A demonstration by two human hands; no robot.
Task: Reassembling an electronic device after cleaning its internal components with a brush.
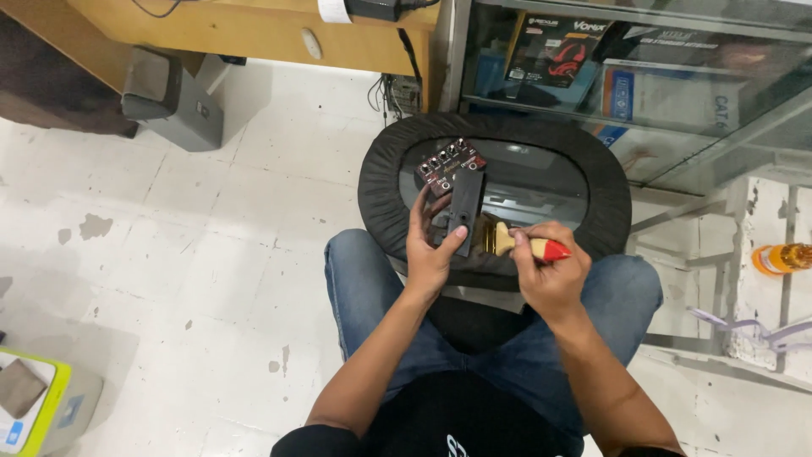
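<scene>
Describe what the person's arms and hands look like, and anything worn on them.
Both forearms are bare. The left hand and right hand wear no gloves, and no rings or watch show. Black short sleeves appear only at the frame's bottom edge.

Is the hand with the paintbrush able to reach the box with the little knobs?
Probably yes. The right hand holds the paintbrush beside the knobbed box, with only the black panel partly between.

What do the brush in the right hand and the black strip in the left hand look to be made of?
The brush: pale, likely wooden handle with a glossy red-painted end and tan bristles, partly hidden. The black strip: flat, matte, with a small hole, plastic or painted metal; the look cannot settle which. The left hand steadies it.
</scene>
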